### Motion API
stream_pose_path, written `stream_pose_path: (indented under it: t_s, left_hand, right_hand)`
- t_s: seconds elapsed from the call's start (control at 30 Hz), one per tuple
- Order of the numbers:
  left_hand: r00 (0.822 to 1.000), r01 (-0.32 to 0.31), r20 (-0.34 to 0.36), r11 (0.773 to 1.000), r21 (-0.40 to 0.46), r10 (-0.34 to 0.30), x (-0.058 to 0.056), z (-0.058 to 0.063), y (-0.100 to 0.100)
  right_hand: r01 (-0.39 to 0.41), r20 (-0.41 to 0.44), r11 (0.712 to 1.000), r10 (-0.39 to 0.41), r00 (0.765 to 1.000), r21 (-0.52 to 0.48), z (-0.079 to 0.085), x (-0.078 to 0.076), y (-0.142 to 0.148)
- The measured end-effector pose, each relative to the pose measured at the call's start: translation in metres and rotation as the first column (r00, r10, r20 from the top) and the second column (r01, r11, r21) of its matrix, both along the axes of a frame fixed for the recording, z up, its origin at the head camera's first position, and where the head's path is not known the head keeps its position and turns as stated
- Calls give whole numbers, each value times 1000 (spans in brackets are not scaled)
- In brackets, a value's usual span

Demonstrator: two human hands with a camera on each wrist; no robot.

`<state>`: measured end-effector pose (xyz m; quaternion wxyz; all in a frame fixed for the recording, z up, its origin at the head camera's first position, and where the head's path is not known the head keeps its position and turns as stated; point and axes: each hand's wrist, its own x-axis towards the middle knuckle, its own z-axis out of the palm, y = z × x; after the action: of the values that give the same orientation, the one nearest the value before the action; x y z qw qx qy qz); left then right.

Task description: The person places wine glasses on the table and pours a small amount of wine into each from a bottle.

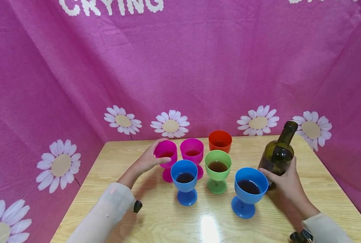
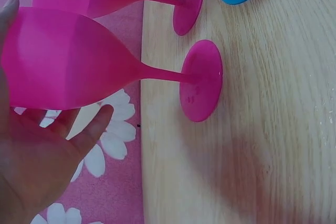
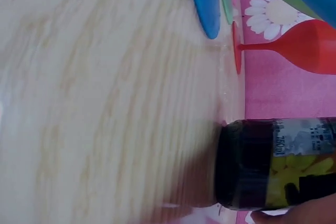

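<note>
At the left, my left hand (image 1: 152, 158) holds the bowl of a pink goblet (image 2: 68, 59), thumb on the near side and fingers round the back. Its foot (image 2: 202, 80) is on the table. A second pink goblet (image 1: 192, 149) stands right beside it, and a blue goblet (image 1: 185, 172) is in front. On the right, my right hand (image 1: 284, 180) grips a dark green wine bottle (image 1: 275, 154) round its body, neck up and leaning slightly right. Another blue goblet (image 1: 250, 181) stands just left of the bottle. I cannot tell whether the bottle's base touches the table.
A green goblet (image 1: 217, 165) stands mid-table, with an orange-red goblet (image 1: 220, 141) behind it. Dark liquid shows in several goblets. The wooden table (image 1: 156, 222) meets a pink cloth backdrop (image 1: 198, 74) printed with daisies at its far edge.
</note>
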<state>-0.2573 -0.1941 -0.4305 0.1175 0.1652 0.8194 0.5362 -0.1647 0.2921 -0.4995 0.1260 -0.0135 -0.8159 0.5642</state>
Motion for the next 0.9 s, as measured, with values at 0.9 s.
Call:
stream_pose_path:
  t_s: [0.9]
  left_hand:
    - [988, -71, -153, 876, -477, -3, 14, 31, 4]
  right_hand:
    - [431, -666, 844, -124, 736, 320, 105, 53, -29]
